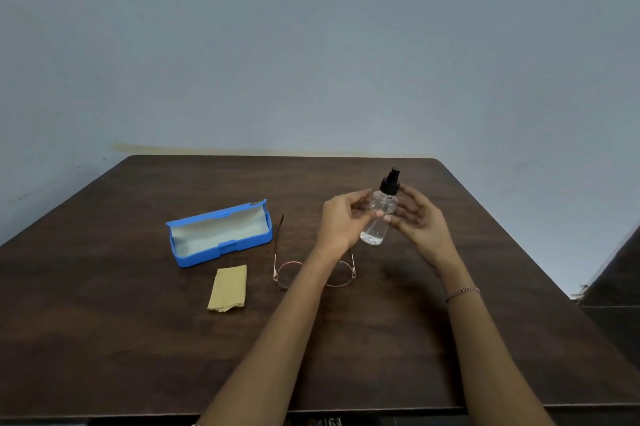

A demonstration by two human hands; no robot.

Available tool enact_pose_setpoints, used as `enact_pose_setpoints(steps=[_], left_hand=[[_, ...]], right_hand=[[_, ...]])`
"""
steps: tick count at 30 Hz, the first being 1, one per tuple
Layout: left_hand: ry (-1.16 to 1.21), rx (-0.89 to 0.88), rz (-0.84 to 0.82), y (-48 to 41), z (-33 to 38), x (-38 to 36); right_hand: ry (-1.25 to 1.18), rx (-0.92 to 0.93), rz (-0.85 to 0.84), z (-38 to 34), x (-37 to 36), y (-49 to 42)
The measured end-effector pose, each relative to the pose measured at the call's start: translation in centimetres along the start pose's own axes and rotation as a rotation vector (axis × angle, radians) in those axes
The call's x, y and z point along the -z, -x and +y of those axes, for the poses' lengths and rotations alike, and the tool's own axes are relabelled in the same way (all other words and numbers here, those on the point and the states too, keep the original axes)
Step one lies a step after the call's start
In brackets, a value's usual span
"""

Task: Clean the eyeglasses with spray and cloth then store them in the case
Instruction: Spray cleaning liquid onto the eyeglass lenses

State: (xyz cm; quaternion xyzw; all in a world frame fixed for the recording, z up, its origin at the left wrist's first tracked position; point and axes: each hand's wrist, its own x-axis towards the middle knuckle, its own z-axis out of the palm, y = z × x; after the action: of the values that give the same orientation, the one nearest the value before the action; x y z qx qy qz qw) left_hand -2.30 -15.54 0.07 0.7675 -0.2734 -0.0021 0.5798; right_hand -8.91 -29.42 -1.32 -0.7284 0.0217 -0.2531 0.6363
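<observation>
Pinching spray bottle (378, 218) between left hand (341, 219) and right hand (420, 223), both curled round its body; eyeglasses (289, 275) beneath left wrist, cloth (228, 287) and case (221, 235) further left.

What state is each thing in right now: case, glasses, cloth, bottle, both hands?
case, open, nothing inside, on the table.
eyeglasses, temples unfolded, lying on the table, partly behind the left forearm.
cloth, folded, lying flat, untouched.
spray bottle, tilted, nozzle on, held between both hands.
left hand, fingers on the bottle.
right hand, thumb and fingers round the bottle.
</observation>
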Motion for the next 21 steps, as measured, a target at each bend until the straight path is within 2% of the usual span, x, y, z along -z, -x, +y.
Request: enact_pose_setpoints(steps=[3,8,15,21], left_hand=[[0.096,-0.057,0.003,-0.3,0.1,-0.2],[0.262,-0.033,-0.022,0.0,0.0,-0.1],[0.173,-0.004,0.063,0.4,0.2,0.7],[0.143,-0.040,0.021,1.4,0.8,0.0]], right_hand=[[-0.080,0.049,0.000,-0.8,0.5,0.3],[-0.092,0.092,-0.035,-1.4,0.6,0.5],[0.013,0.163,-0.085,-1.2,-1.4,1.2],[0.063,0.221,0.023,-0.8,-2.1,1.1]])
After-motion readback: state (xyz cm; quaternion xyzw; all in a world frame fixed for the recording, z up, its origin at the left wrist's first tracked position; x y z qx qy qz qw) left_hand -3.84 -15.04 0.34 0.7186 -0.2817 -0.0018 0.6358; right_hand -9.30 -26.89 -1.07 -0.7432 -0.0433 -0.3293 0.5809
